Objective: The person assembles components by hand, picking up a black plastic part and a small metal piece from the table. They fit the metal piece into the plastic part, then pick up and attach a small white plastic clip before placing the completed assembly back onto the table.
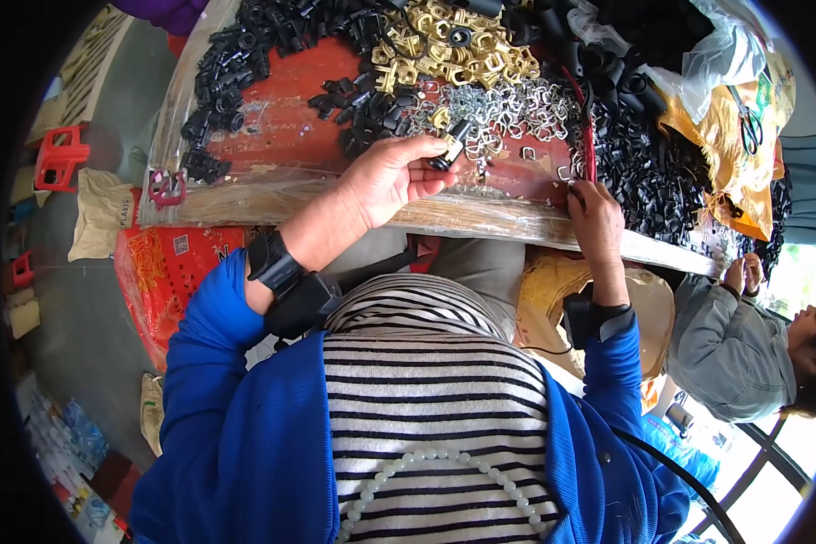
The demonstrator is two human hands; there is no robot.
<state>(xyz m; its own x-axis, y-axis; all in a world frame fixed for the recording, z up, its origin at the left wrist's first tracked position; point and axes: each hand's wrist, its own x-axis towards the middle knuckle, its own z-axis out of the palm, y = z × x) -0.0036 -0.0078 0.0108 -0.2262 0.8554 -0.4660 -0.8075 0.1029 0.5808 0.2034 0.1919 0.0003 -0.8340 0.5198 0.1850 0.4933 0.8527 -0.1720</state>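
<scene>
Between the thumb and fingers of my left hand point(385, 181) is a small black cylindrical fitting point(453, 147) with a pale yellow part on it. This hand is closed on it, just above the front of the red tabletop point(295, 100). My right hand point(598, 222) rests at the table's front edge, fingers pinched together beside the heap of small black pieces point(639, 168). Something dark shows at its fingertips, too small to make out. Ahead of both hands lie loose silvery metal clips point(526, 109), with gold-yellow plastic clips point(453, 50) piled behind them.
Black fittings point(218, 100) line the table's left side. A red strip point(590, 136) borders the heap at right. Scissors point(750, 127) lie on a yellow sack point(716, 136). Another person point(743, 344) sits at far right. A red stool point(61, 157) stands on the floor at left.
</scene>
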